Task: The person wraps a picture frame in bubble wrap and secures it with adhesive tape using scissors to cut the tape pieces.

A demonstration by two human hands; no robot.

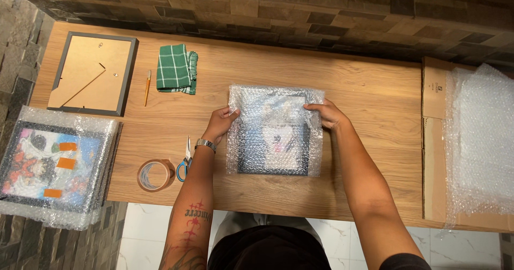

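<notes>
A dark picture frame wrapped in bubble wrap (274, 133) lies on the wooden table (369, 99) in front of me. My left hand (220, 124) pinches the wrap at the frame's upper left edge. My right hand (327, 113) presses the wrap at the upper right corner. Both hands grip the folded-over top part of the wrap. A picture shows dimly through the bubbles.
A roll of brown tape (155, 175) and blue-handled scissors (184, 162) lie left of my arm. Farther left sit a face-down frame (91, 73), a paintbrush (146, 87), a green checked cloth (176, 69) and wrapped frames (53, 165). A cardboard box with bubble wrap (476, 147) stands at right.
</notes>
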